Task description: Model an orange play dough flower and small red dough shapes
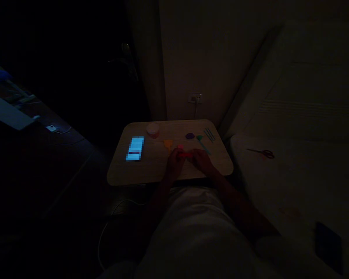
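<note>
Over the near part of a small wooden table (151, 174), my left hand (174, 162) and my right hand (202, 159) are closed on a small red piece (186, 155) stretched between them. Its kind is too dark to tell. Just beyond my left fingers lies a pinkish-red round bit (180, 147). An orange flat shape on a stem (168, 145) rests left of my left hand. Past my right hand are a green piece on a light-blue stick (204, 144) and a purple flat shape (190, 136).
A lit phone (135, 148) lies on the table's left side, with a round tub (152, 130) behind it. Several thin sticks (209, 135) are at the back right. Scissors (261, 153) and a dark flat object (328, 247) lie on the pale surface to the right. A wall socket (195, 98) holds a plug.
</note>
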Demonstrator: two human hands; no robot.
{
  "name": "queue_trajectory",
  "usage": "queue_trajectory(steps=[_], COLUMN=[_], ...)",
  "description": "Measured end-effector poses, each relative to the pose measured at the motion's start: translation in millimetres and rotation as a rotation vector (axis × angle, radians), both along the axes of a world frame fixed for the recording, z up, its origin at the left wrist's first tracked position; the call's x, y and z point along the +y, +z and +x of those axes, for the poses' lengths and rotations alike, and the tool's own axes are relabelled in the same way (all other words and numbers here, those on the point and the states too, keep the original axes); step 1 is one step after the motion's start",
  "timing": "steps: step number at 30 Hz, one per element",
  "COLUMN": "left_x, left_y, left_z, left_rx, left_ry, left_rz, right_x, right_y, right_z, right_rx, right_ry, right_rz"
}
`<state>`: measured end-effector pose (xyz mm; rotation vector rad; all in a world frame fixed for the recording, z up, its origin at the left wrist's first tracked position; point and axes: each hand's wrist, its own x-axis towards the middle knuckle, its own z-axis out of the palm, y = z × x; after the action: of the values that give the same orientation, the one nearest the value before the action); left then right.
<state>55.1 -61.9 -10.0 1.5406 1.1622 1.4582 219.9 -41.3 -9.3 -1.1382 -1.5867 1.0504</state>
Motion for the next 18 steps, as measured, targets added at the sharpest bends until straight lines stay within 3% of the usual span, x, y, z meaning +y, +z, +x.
queue_trajectory(steps=[6,18], left_x=[0.0,-0.8], left_y=[0.2,-3.5], left_z=[0.3,0.1], left_rx=[-0.03,0.045], left_ry=[-0.033,-0.03], left_rz=[0.008,-0.025], right_x=[-2.4,1.7], right_y=[2.0,-5.1], right_z=[-0.4,-0.7], right_rx=[-0.037,0.1], right_ry=[-0.001,0.003], right_rz=[-0.045,-0.043])
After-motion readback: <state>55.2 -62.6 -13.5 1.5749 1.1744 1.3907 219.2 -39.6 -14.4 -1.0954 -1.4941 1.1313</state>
